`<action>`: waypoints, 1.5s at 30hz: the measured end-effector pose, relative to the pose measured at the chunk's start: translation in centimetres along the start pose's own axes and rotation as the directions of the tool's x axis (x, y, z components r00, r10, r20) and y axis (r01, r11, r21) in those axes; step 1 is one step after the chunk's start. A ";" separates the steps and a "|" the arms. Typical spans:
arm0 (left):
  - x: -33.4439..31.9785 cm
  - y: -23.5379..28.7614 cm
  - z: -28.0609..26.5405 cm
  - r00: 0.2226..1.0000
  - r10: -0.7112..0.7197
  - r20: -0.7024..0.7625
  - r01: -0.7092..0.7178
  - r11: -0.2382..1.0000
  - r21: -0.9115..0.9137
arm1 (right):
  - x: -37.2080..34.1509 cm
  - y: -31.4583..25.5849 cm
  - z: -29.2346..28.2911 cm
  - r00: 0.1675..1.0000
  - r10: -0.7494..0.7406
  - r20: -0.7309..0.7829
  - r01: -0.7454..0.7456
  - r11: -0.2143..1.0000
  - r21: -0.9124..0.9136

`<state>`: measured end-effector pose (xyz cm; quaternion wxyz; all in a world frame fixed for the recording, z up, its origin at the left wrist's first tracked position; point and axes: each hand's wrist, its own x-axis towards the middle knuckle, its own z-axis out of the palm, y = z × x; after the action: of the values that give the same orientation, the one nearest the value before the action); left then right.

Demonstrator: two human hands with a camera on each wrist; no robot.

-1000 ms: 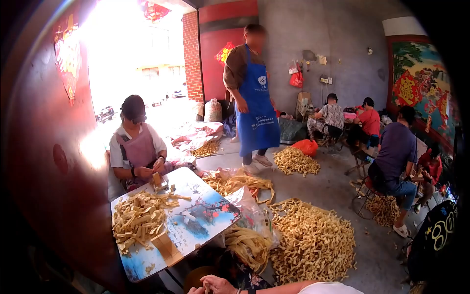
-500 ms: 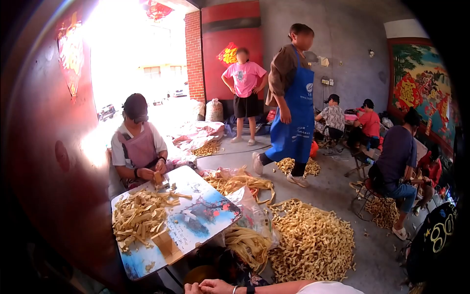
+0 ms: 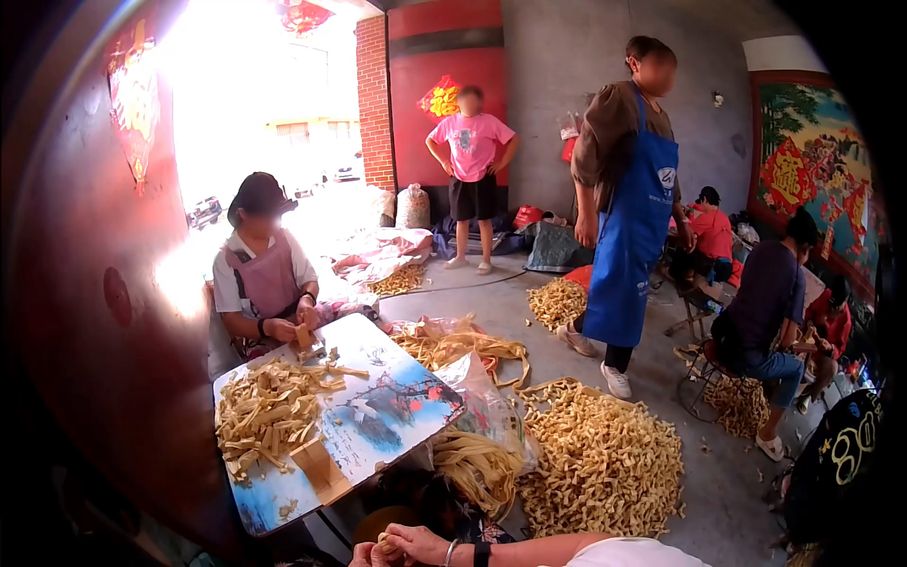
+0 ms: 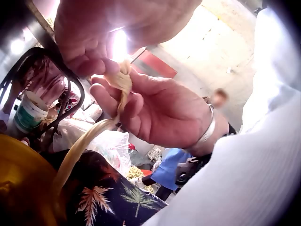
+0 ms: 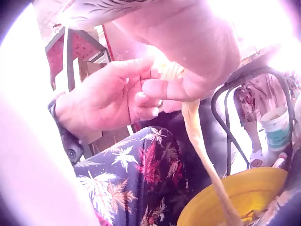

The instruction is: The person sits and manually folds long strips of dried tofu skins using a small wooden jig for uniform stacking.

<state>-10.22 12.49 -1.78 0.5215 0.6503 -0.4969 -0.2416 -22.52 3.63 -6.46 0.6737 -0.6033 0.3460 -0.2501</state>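
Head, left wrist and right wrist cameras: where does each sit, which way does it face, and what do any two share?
Head: worn on the head, facing forward and down over a painted table and seated people; left hand, right hand and right forearm at the bottom edge.
Left wrist: looks past the left hand at the right.
Right wrist: looks past the right hand at the left.
Both wrist views share both hands, a pale strip and a yellow basin.
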 end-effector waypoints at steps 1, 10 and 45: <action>-0.2 0.7 0.3 1.000 0.025 -0.007 -0.025 0.999 -0.044 | -0.5 -0.9 0.2 0.998 -0.059 -0.035 0.054 0.991 -0.121; 0.7 1.8 -2.3 0.990 0.141 -0.021 -0.139 0.988 0.063 | -1.3 -2.0 -0.6 0.937 -0.347 0.023 0.309 0.799 -0.516; 2.4 0.3 -0.3 0.976 -0.149 0.159 0.195 0.922 -0.333 | 0.2 -5.8 -1.7 0.963 -0.218 0.161 0.205 0.974 0.095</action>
<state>-9.15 10.47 -0.90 0.5711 0.5720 -0.4205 -0.4121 -23.24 1.48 -0.82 0.6929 -0.6294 0.2109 -0.2813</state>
